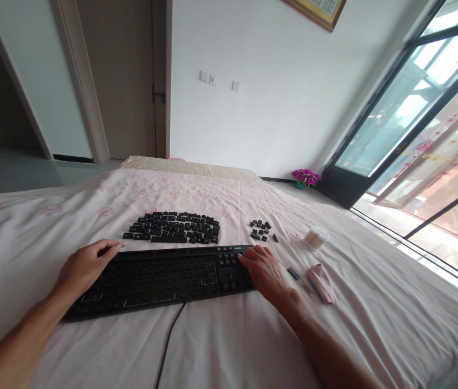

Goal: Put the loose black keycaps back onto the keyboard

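Lying between the fingers of the left hand [90, 263] and right hand [267, 272] was one black keyboard [152, 281], key positions mostly bare. Left fingertips were pinched narrow, right fingers curled onto its right end; whether either held anything could not be told. Beyond the fingers: loose keycaps [169, 239]. Rightward: swab tub [315, 239], pink cloth [323, 283].

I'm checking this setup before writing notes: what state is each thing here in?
Keyboard: face up, main section bare, some keys fitted at right
Cable: attached, uncoiled
Larger key group: loose, gathered beyond the keyboard
Smaller key group: loose, scattered
Tub: holding swabs; lid unclear
Pink cloth: bunched up
Sheet: wrinkled
Left hand: curled
Right hand: resting on the keyboard
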Motion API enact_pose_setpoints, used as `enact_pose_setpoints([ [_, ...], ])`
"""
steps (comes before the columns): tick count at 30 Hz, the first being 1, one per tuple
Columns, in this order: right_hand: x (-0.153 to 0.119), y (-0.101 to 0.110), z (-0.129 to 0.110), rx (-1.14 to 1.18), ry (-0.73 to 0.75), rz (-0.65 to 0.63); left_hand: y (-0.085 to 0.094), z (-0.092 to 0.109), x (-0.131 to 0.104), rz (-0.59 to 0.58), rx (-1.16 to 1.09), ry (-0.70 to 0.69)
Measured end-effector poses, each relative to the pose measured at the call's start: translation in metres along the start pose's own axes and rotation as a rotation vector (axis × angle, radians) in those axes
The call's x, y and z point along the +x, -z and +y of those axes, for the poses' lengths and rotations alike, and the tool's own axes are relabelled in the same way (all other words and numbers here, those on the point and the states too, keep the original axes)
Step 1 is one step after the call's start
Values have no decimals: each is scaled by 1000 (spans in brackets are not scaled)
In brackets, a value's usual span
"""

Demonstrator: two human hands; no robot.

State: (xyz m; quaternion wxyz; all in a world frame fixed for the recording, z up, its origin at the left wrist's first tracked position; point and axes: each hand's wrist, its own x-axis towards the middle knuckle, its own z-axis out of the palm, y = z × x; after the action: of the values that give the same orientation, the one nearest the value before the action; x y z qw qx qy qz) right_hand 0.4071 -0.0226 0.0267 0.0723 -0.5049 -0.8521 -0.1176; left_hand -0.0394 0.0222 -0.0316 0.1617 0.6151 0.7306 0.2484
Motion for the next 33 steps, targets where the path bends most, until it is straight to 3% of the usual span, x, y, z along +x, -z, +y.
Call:
enact_pose_setpoints([
  [9,-11,3,-13,-56,-48,-37,0,0,1,-23,12,39],
  [24,-11,4,-2,106,-127,64,2,2,1,-9,-4,40],
  [33,-3,0,-2,117,-68,90,1,3,-1,-6,-23,20],
])
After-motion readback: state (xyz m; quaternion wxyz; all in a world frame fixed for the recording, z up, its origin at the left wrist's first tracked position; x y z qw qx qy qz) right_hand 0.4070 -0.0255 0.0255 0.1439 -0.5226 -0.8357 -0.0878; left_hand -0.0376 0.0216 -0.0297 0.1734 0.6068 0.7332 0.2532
